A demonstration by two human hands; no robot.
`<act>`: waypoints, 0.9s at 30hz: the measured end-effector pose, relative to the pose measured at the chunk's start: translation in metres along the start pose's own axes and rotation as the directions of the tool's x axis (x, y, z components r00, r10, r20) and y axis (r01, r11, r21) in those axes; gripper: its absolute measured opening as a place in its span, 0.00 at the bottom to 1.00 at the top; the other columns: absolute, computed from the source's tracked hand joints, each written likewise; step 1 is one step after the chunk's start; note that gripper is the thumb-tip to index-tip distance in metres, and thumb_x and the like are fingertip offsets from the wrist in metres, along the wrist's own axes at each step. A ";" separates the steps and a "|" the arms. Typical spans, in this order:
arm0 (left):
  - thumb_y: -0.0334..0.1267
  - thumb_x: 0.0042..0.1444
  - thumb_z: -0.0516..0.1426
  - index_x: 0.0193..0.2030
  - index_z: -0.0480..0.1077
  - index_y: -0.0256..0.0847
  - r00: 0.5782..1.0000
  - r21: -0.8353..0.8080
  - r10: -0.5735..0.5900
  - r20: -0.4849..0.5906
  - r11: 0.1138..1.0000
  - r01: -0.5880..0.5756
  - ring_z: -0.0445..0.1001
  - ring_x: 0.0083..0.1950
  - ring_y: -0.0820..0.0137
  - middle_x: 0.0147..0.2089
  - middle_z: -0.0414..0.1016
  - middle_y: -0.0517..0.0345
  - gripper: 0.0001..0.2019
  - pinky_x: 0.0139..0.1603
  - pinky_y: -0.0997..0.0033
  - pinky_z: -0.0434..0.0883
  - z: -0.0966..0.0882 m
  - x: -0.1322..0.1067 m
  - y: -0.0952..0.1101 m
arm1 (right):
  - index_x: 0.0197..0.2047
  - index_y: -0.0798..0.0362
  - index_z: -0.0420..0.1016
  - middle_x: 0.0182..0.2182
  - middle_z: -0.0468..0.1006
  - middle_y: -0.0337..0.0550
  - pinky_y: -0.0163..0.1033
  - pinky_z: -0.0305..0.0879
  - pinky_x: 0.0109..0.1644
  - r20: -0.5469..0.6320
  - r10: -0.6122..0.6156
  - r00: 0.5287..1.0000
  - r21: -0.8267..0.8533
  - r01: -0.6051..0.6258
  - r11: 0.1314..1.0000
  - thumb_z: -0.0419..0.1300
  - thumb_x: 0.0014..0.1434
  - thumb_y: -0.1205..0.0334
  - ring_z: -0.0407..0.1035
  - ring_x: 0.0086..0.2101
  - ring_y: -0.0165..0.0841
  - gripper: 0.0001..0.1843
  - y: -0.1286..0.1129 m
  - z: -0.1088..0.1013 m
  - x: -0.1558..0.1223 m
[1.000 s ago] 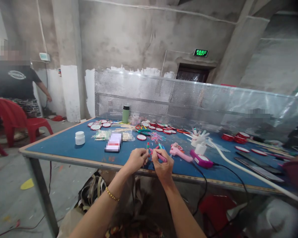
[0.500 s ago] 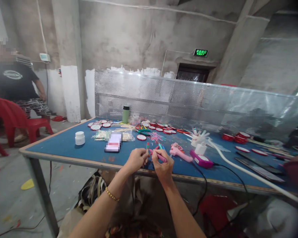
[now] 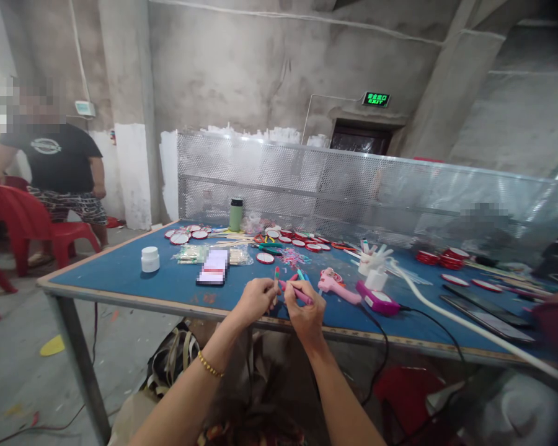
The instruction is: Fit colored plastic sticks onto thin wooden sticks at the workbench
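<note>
Over the front edge of the blue table (image 3: 121, 279), my left hand (image 3: 256, 300) is closed in a pinch on a thin stick (image 3: 276, 274) with red and green at its upper end. Beside it, my right hand (image 3: 308, 314) is wrapped round a pink marker pen (image 3: 302, 296), its front end close to the stick. Whether the two touch I cannot tell. Just behind the right hand lie blue and red pens, partly hidden by my fingers. A pink glue gun (image 3: 337, 287) rests to the right of them.
A phone (image 3: 212, 269), a white jar (image 3: 150, 259) and a green bottle (image 3: 235, 214) are on the left. A purple device (image 3: 377, 298) with a cable and a white hose (image 3: 446, 305) lie right. Round red-rimmed pieces (image 3: 265, 257) are scattered behind. A person (image 3: 65, 161) stands by red chairs.
The person at the left has shifted right and more of their body shows. My hands, the stick and the marker pen stay almost where they were.
</note>
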State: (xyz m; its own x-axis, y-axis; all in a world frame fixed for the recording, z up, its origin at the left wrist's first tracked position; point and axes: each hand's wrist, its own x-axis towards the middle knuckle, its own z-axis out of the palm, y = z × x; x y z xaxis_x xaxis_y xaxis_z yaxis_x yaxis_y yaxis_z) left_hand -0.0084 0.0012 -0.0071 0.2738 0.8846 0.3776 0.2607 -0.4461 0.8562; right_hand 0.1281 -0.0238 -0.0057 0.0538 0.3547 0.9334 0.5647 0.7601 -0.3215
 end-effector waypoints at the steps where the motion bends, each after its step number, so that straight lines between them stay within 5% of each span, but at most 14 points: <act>1: 0.42 0.56 0.50 0.23 0.63 0.39 1.000 -0.005 -0.005 -0.001 1.000 0.005 0.64 0.20 0.76 0.19 0.65 0.62 0.14 0.23 0.78 0.60 0.000 0.000 0.000 | 0.30 0.53 0.72 0.23 0.74 0.36 0.33 0.64 0.30 0.000 -0.002 1.000 -0.001 0.002 1.000 0.56 0.63 0.64 0.67 0.23 0.28 0.10 0.000 0.000 0.000; 27: 0.40 0.56 0.49 0.22 0.63 0.39 1.000 0.014 -0.006 -0.017 1.000 0.007 0.64 0.20 0.76 0.18 0.65 0.63 0.13 0.23 0.79 0.61 0.001 0.000 0.002 | 0.31 0.53 0.73 0.25 0.75 0.37 0.33 0.66 0.32 0.020 -0.038 0.999 0.007 0.038 0.999 0.56 0.63 0.65 0.69 0.25 0.28 0.09 0.003 0.001 0.000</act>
State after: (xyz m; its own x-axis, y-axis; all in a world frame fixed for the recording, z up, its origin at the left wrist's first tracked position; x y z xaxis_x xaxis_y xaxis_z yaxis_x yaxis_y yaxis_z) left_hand -0.0072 0.0007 -0.0054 0.2563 0.8896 0.3782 0.2751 -0.4422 0.8537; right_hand 0.1286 -0.0208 -0.0071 0.0161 0.3367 0.9415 0.5606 0.7766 -0.2873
